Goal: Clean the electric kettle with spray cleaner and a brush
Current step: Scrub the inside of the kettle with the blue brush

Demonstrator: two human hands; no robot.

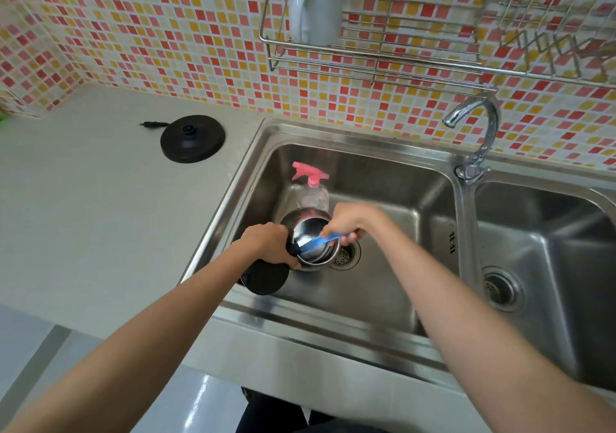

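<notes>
A: Kettle (311, 259) sits in the sink (383, 286), clamped by the left hand (266, 244), which is wrapped round the black handle at its side. How will it handle?

B: Steel shell, stiff, probably light with nothing in it. I'd guess slick wherever cleaner has landed, so the handle is the sound place to grip. The lid (265, 279) hangs open just below that hand.

A: And the right hand (348, 227)?

B: Closed round the end of the blue brush (318, 243), just right of the kettle's mouth. The head reaches across the opening toward the left hand. Thin plastic, likely a little springy, so hold it well back and press lightly.

A: Beyond the hands?

B: The spray bottle (311, 187) stands upright right behind the kettle, pink trigger on top. Farther left on the counter (100, 216) lies the black base (192, 138), well apart. The tap (476, 139) is off to the far right.
</notes>
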